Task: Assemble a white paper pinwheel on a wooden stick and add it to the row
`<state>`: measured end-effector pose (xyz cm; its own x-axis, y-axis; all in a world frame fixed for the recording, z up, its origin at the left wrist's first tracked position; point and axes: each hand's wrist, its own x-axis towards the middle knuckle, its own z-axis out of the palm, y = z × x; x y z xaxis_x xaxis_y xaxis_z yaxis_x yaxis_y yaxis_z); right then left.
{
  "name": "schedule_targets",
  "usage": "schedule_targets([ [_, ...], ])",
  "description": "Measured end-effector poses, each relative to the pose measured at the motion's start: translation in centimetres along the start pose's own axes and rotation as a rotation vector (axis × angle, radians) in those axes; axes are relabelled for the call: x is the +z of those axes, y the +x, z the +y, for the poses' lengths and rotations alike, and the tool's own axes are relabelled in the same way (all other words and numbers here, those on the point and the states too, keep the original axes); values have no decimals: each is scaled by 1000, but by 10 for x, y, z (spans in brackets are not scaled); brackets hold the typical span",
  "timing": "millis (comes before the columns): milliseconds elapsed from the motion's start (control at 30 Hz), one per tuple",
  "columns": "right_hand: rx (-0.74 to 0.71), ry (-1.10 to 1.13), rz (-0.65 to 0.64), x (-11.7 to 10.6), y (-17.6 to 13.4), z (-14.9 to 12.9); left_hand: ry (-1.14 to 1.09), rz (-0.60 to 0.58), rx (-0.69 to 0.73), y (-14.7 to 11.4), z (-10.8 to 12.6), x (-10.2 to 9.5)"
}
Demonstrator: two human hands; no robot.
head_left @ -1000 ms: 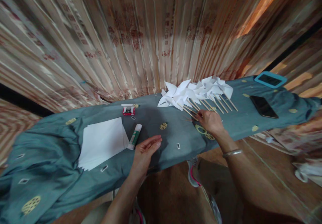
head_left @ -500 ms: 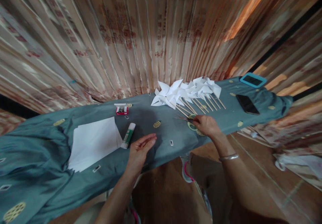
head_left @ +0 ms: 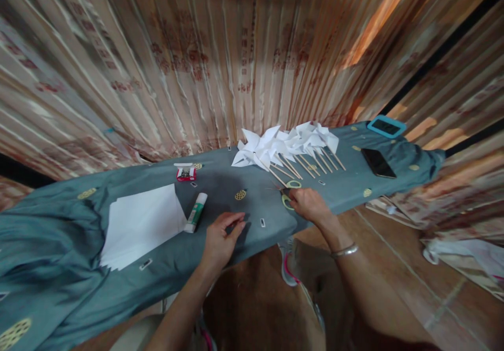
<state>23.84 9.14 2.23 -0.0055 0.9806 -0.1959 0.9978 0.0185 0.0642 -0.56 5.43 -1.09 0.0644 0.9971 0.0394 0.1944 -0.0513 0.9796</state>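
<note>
Green-handled scissors [head_left: 286,202] lie on the teal cloth, blades toward the left. My right hand [head_left: 311,205] is closed at their handles, its fingers covering part of them. Over the cloth's near edge, my left hand [head_left: 220,238] is half curled, a gap showing between thumb and fingers and nothing visible in it. Left of that hand lies a glue stick [head_left: 196,213] with a white cap. Just beyond the scissors are several white paper pinwheels [head_left: 260,148] on wooden sticks, laid in an overlapping row.
A stack of white paper sheets [head_left: 142,225] lies at left, with a small red box [head_left: 186,173] of tiny items behind it. A black phone [head_left: 378,163] and a blue-framed device [head_left: 386,126] rest at right. A patterned curtain [head_left: 220,67] hangs behind the cloth-covered table [head_left: 252,246].
My right hand has moved left and slightly down, and the scissors' handles have turned a little with it. My left hand's thumb and fingers are more curled. The view has shifted slightly.
</note>
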Motion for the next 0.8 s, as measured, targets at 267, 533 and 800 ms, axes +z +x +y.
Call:
schedule_targets([
  [267, 81, 123, 116, -11, -10, 29, 588, -188, 405, 7, -7, 19],
  [533, 356, 263, 362, -19, 46, 109, 741, -227, 435, 12, -6, 34],
  [800, 584, 110, 449, 13, 46, 223, 757, -215, 464, 6, -3, 35],
])
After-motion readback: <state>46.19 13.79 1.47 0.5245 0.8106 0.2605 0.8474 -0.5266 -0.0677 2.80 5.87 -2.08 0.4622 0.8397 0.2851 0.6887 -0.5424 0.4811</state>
